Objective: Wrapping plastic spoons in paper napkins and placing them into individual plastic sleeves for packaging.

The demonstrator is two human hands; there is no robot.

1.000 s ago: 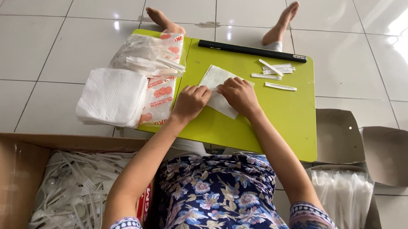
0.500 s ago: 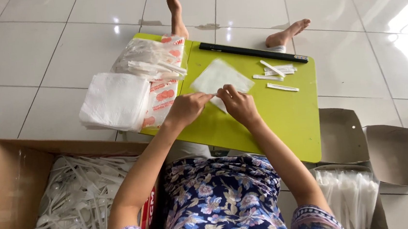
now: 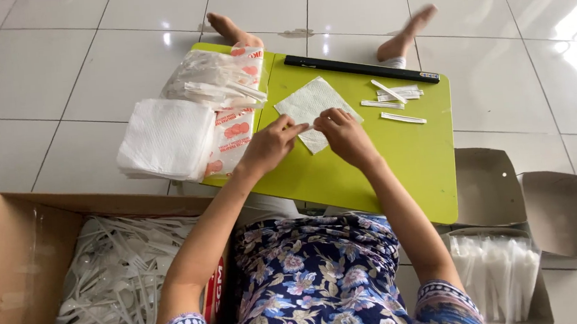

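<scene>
Head view, looking down over a low green table [image 3: 399, 167]. Both hands pinched the near corner of a white paper napkin [image 3: 311, 105] that lay flat and turned like a diamond near the middle of the table. The left hand [image 3: 270, 145] closed thumb and forefinger on the napkin's near-left edge; the right hand [image 3: 342, 132] did the same just beside it, fingertips curled down onto the paper, so that both grips were closed on the napkin.

The step in hand appeared to be a fold or roll begun from that corner. It would go best with the two pinches kept level and close together, the far part of the sheet left flat on the table, and the crease pressed evenly, since thin tissue tears or skews readily.

Both forearms reached forward from the lap and converged, wrists low, the palms facing down.

Left of the hands lay a stack of white napkins [image 3: 167, 141] and a clear bag of wrapped items [image 3: 217, 85]; to the right, small white wrapped sticks [image 3: 397, 102] and a long black bar [image 3: 360, 68]. A cardboard box of white plastic cutlery [image 3: 116, 285] stood at the person's left.
</scene>
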